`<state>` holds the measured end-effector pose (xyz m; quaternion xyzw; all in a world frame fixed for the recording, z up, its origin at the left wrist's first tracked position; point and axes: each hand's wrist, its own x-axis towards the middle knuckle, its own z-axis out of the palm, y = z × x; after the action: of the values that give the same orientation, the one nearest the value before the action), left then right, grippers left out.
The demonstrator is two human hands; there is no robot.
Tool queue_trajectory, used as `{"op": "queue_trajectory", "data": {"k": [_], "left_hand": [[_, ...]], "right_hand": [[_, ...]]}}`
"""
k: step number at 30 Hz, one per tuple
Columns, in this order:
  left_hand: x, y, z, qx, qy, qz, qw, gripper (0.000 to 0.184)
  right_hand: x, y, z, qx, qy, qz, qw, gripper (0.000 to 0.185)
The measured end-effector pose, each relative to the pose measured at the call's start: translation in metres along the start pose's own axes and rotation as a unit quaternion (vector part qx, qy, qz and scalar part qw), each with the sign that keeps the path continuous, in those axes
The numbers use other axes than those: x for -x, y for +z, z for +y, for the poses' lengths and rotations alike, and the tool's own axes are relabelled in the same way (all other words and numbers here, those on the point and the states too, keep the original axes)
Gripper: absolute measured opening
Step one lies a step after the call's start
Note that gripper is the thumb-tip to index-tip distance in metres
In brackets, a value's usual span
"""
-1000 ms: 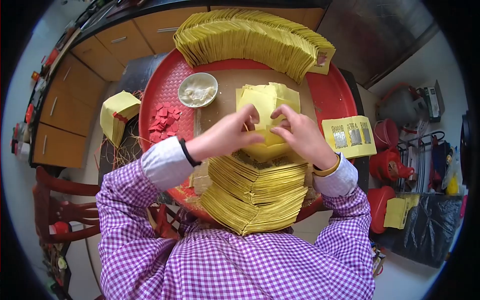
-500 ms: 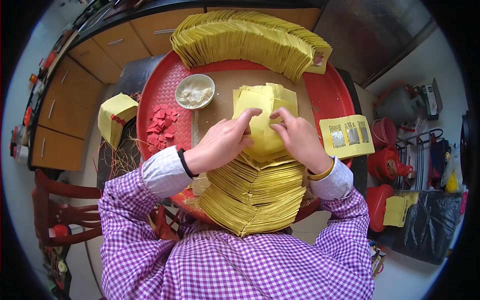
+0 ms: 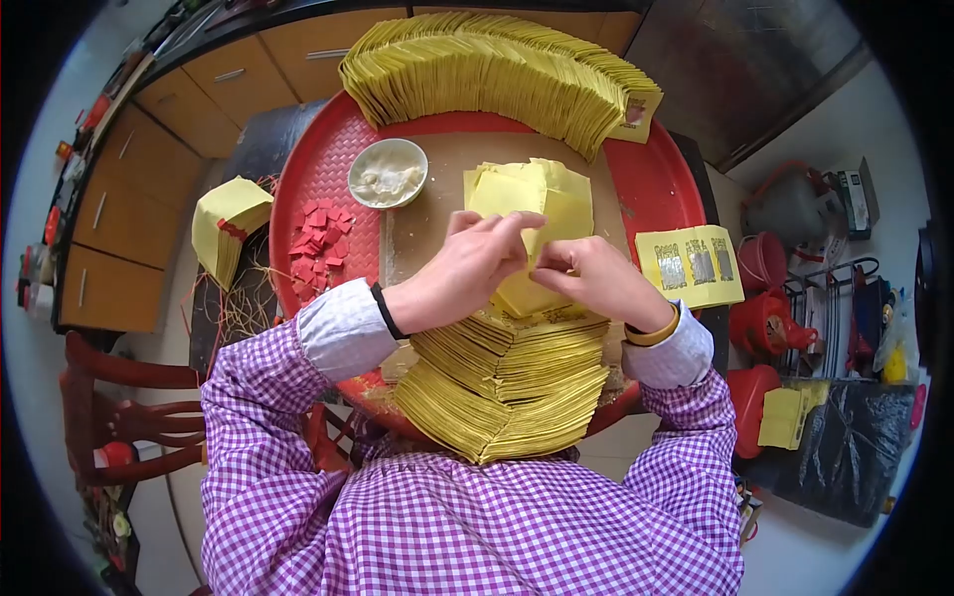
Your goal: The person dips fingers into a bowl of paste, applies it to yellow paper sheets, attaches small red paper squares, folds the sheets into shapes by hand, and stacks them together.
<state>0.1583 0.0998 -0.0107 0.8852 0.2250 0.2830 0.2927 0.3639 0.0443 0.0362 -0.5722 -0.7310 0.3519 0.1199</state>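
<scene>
Right fingers (image 3: 562,255) pinch yellow paper (image 3: 527,291); left fingers (image 3: 515,225) cross over it (grip hidden, cannot tell).

On your left you have orange-brown cabinets (image 3: 129,223) fitted with silver handles (image 3: 230,74) under a dark countertop (image 3: 288,18), and nearer to you stands a dark red wooden chair (image 3: 139,373). Over on your right you see a grey vessel (image 3: 790,219) near a small box (image 3: 857,207), then a red pail (image 3: 762,259), a wire rack (image 3: 823,270) beside it, a clear bag (image 3: 901,326) with something yellow inside, and wrinkled black plastic (image 3: 850,442) closer to you
</scene>
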Motion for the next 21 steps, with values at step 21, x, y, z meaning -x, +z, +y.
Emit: {"op": "queue_trajectory", "data": {"k": [21], "left_hand": [[-0.02, -0.017, 0.004, 0.156, -0.29, -0.169, 0.929, 0.011]], "right_hand": [[0.002, 0.015, 0.0, 0.077, -0.017, 0.096, 0.992, 0.035]]}}
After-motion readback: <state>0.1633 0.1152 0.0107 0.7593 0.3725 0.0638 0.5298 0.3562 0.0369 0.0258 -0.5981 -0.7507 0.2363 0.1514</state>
